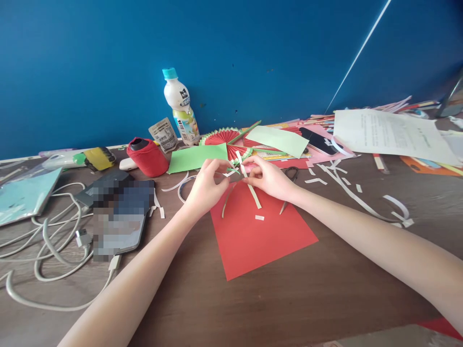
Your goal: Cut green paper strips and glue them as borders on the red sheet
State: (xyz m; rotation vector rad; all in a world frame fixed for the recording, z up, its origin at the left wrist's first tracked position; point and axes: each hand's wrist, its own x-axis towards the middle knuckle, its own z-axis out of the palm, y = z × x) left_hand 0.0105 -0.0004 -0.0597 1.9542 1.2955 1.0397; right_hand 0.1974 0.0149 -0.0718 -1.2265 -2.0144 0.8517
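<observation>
Both hands work over the upper edge of the red sheet, which lies flat on the brown desk. Right hand: thumb and fingers in a narrow pinch on a pale paper strip, its lower end hanging over the red. Left hand: fingertips close together at some small white and green pieces — cannot tell whether it grips them. Judged technique: pinch lightly near the ends being handled, wrists steady, so the thin paper neither creases nor twists. Hard to make out: how strip and pieces meet between the fingertips. The scissors are partly covered by the right hand; both forearms run out of frame.
</observation>
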